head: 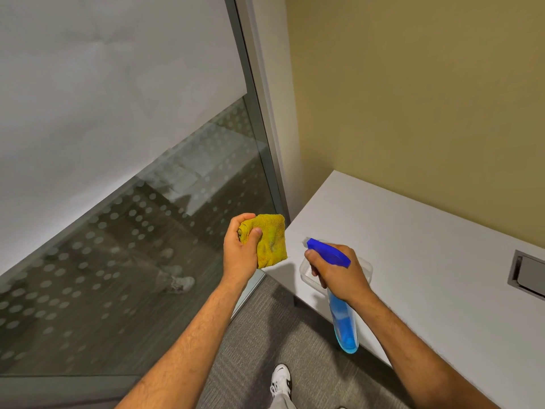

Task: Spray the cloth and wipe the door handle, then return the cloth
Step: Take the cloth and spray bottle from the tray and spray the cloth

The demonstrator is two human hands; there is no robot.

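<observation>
Far left is a big glass panel (124, 231), frosted up top with a dotted band lower down, and its metal frame (259, 119) runs diagonally down toward the counter corner. The left hand (240, 249) is curled tight around a folded yellow cloth (271, 242), thumb pressed over the front, holding it up in the air just off the counter's left edge. There's open carpet floor (259, 335) below it, with a white shoe (281, 379) near the bottom. The right hand (339, 273) is wrapped around the neck of a blue spray bottle (343, 320), nozzle aimed at the cloth with a small gap between them. A clear plastic tub (367, 268) sits under that hand on the white counter (427, 261), close to its front edge, and a metal cable hatch (528, 273) is far right
</observation>
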